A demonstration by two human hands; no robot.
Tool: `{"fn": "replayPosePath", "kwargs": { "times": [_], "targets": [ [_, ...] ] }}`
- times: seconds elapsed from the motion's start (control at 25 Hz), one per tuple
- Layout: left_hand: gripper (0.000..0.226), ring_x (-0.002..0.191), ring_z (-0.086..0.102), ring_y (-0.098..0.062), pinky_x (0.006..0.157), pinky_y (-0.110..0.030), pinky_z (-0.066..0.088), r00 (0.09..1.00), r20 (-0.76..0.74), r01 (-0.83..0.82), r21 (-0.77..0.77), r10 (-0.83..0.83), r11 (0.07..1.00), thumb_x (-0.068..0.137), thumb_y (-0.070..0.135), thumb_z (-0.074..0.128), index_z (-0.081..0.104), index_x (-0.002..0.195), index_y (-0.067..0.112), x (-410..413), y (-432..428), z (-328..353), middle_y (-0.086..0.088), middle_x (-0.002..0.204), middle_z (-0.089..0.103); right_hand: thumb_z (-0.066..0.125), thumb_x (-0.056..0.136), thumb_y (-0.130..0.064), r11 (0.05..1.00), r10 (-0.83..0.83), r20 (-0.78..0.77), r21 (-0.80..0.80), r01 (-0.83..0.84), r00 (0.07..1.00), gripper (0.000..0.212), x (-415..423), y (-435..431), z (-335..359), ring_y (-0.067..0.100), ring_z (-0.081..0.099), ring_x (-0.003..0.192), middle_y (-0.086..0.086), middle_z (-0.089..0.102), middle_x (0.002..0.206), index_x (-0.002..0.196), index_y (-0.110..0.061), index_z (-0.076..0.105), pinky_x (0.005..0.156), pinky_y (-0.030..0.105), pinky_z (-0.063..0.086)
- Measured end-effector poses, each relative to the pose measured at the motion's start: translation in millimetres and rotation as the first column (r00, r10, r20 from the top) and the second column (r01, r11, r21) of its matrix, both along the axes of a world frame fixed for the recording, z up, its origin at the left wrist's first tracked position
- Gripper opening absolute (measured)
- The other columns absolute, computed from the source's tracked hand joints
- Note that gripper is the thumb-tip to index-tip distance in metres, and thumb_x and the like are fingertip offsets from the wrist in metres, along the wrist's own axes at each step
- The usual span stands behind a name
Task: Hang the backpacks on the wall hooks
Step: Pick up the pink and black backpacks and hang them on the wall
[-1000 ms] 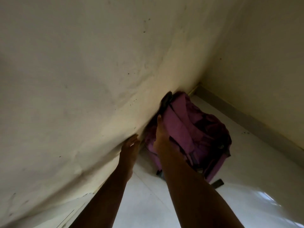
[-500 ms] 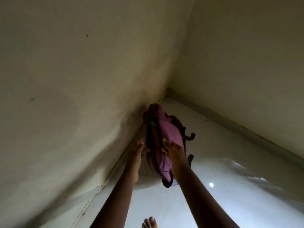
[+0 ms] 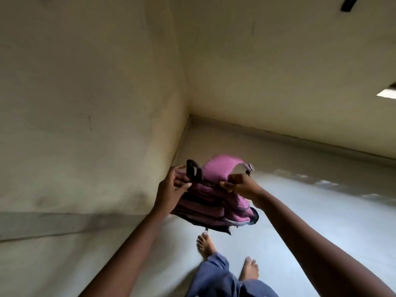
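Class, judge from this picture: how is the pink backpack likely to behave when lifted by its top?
The pink backpack is probably floppy: it sags in folds. Likely light: left hand and right hand hold it by their fingertips. Its zipper pull dangles, so it may swing.

The backpack (image 3: pixel 216 202) hangs in the air in front of the room corner (image 3: pixel 189 116), above the floor (image 3: pixel 300 221). The left hand (image 3: pixel 171 189) is at the backpack's left side, the right hand (image 3: pixel 241 186) at its right (both touching it). Two bare feet (image 3: pixel 205 246) stand on the floor below the backpack.
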State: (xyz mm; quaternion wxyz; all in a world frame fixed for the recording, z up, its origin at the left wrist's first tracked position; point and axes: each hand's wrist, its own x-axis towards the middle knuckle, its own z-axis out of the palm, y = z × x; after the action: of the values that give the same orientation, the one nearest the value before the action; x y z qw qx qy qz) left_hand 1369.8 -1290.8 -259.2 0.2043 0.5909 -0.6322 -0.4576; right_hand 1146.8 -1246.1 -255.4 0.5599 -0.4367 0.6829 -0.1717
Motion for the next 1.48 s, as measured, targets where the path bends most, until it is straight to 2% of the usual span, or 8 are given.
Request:
{"fn": "replayPosePath", "kwargs": {
  "times": [0.32,0.52,0.72,0.84,1.04,1.16,1.32,1.48],
  "targets": [
    [0.024,0.084,0.064,-0.018,0.065,0.002,0.043,0.993,0.068,0.09,0.052,-0.094,0.995,0.073,0.008,0.075,0.073,0.096,0.0,-28,94,25,-0.006,0.092,0.069,0.058,0.09,-0.033,0.994,0.077,-0.164,-0.062,-0.088,0.983,0.041,-39,117,32,0.008,0.033,0.05,-0.005,0.041,0.054,0.055,-0.02,0.041,0.047,0.025,0.021],
    [0.012,0.073,0.061,0.005,0.074,-0.017,0.044,0.979,0.002,0.204,0.044,-0.204,0.978,0.084,-0.001,0.062,0.068,0.086,0.01,-67,136,37,0.001,0.08,0.066,0.061,0.088,-0.031,0.99,-0.121,-0.188,-0.09,0.105,0.975,0.028,-72,156,28,0.013,0.038,0.055,0.001,0.048,0.06,0.068,-0.012,0.059,0.052,0.028,0.023],
    [0.003,0.077,0.058,-0.013,0.073,-0.027,0.042,0.984,-0.018,0.175,-0.104,-0.177,0.979,0.083,0.005,0.064,0.066,0.082,0.008,-113,158,49,-0.004,0.079,0.065,0.071,0.081,-0.026,0.835,-0.55,-0.081,-0.045,0.548,0.831,0.023,-83,182,19,0.017,0.049,0.064,0.01,0.058,0.069,0.063,-0.014,0.064,0.06,0.029,0.033],
    [0.011,0.072,0.056,-0.013,0.068,-0.027,0.041,0.982,-0.016,0.18,-0.201,-0.187,0.963,0.08,0.009,0.068,0.062,0.074,0.017,-127,156,68,-0.001,0.073,0.063,0.067,0.084,-0.028,0.871,-0.492,-0.126,-0.08,0.485,0.862,0.021,-87,183,27,0.013,0.054,0.059,0.012,0.067,0.075,0.082,-0.008,0.073,0.056,0.026,0.036],
    [0.008,0.062,0.056,-0.011,0.069,-0.03,0.051,0.974,-0.071,0.186,-0.28,-0.214,0.942,0.082,0.013,0.068,0.064,0.075,0.014,-129,120,120,-0.007,0.07,0.063,0.065,0.086,-0.024,0.862,-0.345,-0.003,-0.396,0.316,0.939,0.028,-78,152,86,0.01,0.065,0.102,0.008,0.071,0.112,0.11,-0.012,0.07,0.091,0.026,0.049],
    [0.009,0.074,0.058,-0.012,0.073,-0.03,0.053,0.958,-0.141,0.197,-0.304,-0.249,0.932,0.085,0.011,0.063,0.067,0.078,0.009,-122,82,158,-0.003,0.071,0.065,0.066,0.085,-0.02,0.834,-0.15,0.131,-0.516,0.196,0.98,0.025,-66,111,126,0.003,0.059,0.091,0.008,0.074,0.105,0.108,-0.013,0.07,0.089,0.027,0.049],
    [0.018,0.062,0.062,0.001,0.063,-0.02,0.055,0.931,-0.243,0.176,-0.354,-0.272,0.919,0.086,0.008,0.059,0.066,0.073,0.017,-111,12,210,0.015,0.061,0.068,0.069,0.082,-0.027,0.751,-0.025,-0.069,-0.66,-0.027,0.997,0.016,-67,29,175,0.0,0.051,0.067,0.003,0.067,0.066,0.091,-0.015,0.074,0.055,0.019,0.039],
    [0.02,0.054,0.063,0.002,0.058,-0.012,0.053,0.894,-0.35,0.092,-0.464,-0.278,0.881,0.087,0.008,0.058,0.066,0.071,0.017,-114,-82,269,0.011,0.059,0.067,0.075,0.076,-0.015,0.75,-0.093,0.104,-0.647,0.138,0.99,0.012,-74,-85,250,-0.007,0.05,0.036,-0.015,0.056,0.036,0.078,-0.003,0.073,0.04,0.007,0.043]
  ]
}}
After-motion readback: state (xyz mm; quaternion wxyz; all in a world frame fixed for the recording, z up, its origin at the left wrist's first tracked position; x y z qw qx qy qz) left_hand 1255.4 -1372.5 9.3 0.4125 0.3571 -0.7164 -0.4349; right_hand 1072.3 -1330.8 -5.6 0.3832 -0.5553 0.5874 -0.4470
